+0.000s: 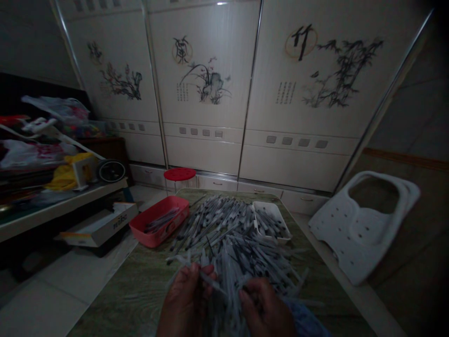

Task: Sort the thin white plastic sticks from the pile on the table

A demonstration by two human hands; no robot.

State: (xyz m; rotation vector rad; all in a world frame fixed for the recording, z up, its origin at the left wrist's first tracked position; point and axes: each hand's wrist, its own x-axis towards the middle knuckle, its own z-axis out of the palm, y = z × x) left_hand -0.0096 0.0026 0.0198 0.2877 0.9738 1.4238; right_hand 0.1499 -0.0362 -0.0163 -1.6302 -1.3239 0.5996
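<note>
A big heap of slim translucent plastic pens (224, 215), many with dark ends, spreads over the table. At the near side of the heap, my left hand (189, 295) is closed around a translucent pen barrel (212, 282) that slants down to the right between thumb and fingers. My right hand (264, 304) is closed in a pinch a short way to the right, close to the loose translucent pieces (231, 276). What lies between its fingertips is too dim to make out.
The green wood-grain table (129, 290) carries a red basket (178, 220) of pens at left and a white tray (288, 238) of pens at right. Around it are a red stool (179, 174), a white plastic chair (354, 238), a shoebox (101, 227) and a cluttered side bench (80, 200).
</note>
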